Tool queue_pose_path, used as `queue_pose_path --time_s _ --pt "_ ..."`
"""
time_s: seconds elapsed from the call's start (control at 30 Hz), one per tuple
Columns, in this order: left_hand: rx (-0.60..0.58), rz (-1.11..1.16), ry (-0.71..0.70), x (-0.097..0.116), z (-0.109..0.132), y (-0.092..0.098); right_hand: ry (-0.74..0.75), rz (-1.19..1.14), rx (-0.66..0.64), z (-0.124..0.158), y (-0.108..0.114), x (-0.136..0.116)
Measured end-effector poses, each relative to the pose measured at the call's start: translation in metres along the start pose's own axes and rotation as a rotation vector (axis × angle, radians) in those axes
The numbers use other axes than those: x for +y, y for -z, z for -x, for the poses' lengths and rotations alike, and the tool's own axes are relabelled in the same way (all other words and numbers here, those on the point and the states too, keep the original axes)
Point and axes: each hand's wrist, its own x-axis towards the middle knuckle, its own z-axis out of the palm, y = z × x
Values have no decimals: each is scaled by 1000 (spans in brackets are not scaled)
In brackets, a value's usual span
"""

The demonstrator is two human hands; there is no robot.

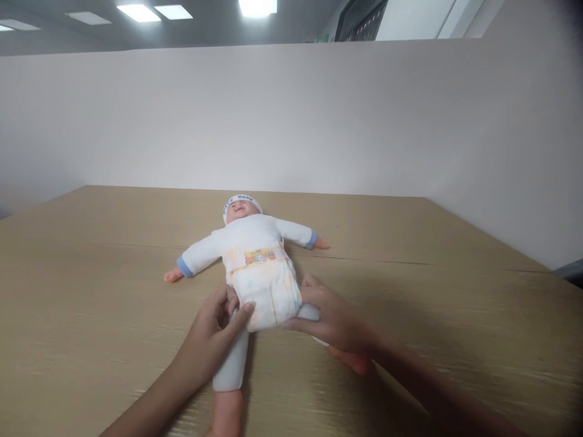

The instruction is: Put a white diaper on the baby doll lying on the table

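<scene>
A baby doll (250, 230) lies on its back on the wooden table, arms spread and head away from me. It wears a white suit with blue cuffs and a white lettered cap (242, 199). Around its hips is a white diaper (268, 291) with a printed, coloured waist strip. My left hand (218, 325) pinches the diaper's edge at the leg opening on the left. On the other side, my right hand (325, 312) grips the diaper's edge by the other leg, its fingers curled and thumb underneath. My right hand and forearm partly cover that leg.
The wooden table (113, 303) spreads out on every side of the doll, with a seam running across it. Behind it stands a pale partition wall (282, 121), which continues along the right side.
</scene>
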Motion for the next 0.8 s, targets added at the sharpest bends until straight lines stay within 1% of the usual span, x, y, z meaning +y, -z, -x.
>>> queue_pose_path --time_s 0.07,0.23,0.37,0.53,0.67,0.8 --pt "-11 44 13 -1 0 -1 -2 -10 -7 0 0 0" --pt "-67 253 78 -1 -3 -3 -40 -29 5 0 -2 3" --pt "-56 250 81 0 -5 -4 -70 -64 -9 1 -1 6" --pt "-25 220 50 1 -3 -7 -180 -181 -48 -1 -1 3" --pt "-53 257 59 0 -1 -7 -188 -266 -29 -3 -2 -2" --pt "-81 306 47 2 1 -6 -174 -335 -37 -4 -2 -4"
